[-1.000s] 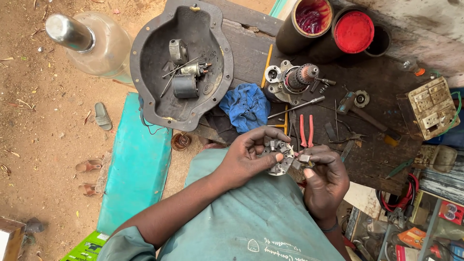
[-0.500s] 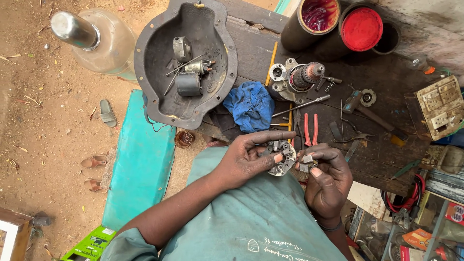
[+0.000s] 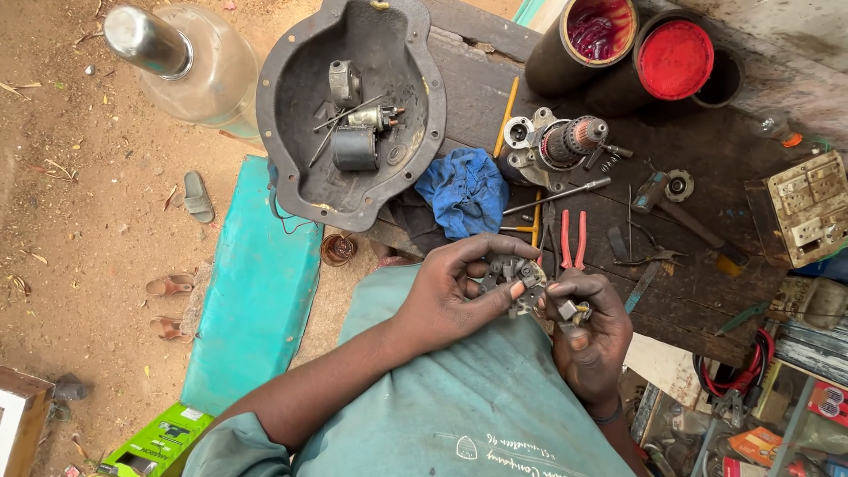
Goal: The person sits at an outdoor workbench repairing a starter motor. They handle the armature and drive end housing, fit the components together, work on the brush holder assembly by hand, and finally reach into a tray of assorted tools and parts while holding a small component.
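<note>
**Holding a small metal part steady while fitting a piece to it**

The left hand [image 3: 446, 296] is closing around a small grey metal assembly [image 3: 514, 276], thumb pressing on its near edge and fingers curling over the top, so the part is sitting just above the person's lap, in front of the teal shirt [image 3: 459, 406]. The right hand [image 3: 592, 340] is pinching a smaller metal piece [image 3: 572, 311] between thumb and fingertips, touching the assembly's right side. To do this well, I judge the left hand should be keeping the assembly from turning while the right is working the small piece in squarely; a tilted piece would likely bind or slip out and drop to the ground.

Just beyond the hands, red-handled pliers [image 3: 572, 240] are lying on the dark wooden bench [image 3: 707, 265], within easy reach, with a thin metal rod [image 3: 556, 196] beside them. A crumpled blue rag [image 3: 464, 190] is resting at the bench's near left edge. Farther on, a motor armature in its housing [image 3: 565, 146] is standing next to a dark metal pan [image 3: 291, 115] holding a few loose components. At the far edge, a can of red grease [image 3: 594, 31] and a red lid [image 3: 675, 47] are sitting side by side
</note>
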